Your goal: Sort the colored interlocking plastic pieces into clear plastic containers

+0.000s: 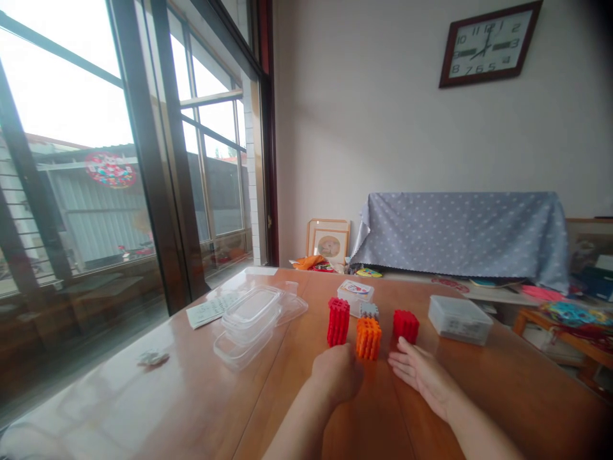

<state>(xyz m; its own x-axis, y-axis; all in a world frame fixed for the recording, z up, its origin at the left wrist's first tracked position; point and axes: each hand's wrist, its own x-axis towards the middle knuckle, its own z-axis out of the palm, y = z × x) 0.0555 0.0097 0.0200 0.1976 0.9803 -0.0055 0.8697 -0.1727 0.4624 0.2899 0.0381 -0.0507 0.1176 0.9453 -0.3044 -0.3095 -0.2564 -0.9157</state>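
Note:
My left hand is curled with its back toward me, just in front of a tall red stack of notched plastic pieces. Its fingers are mostly hidden, so what they hold, if anything, cannot be seen. My right hand is open, fingers stretched out and palm turned inward, close to a shorter red stack; whether it touches that stack is unclear. Between the hands stands an orange stack of similar pieces. A grey stack shows partly behind the orange one.
Clear plastic containers and lids lie at left, beside a printed sheet. A small box with a picture lid stands behind the stacks. A translucent lidded box sits at right. A small plastic-looking bundle lies far left on the wooden table.

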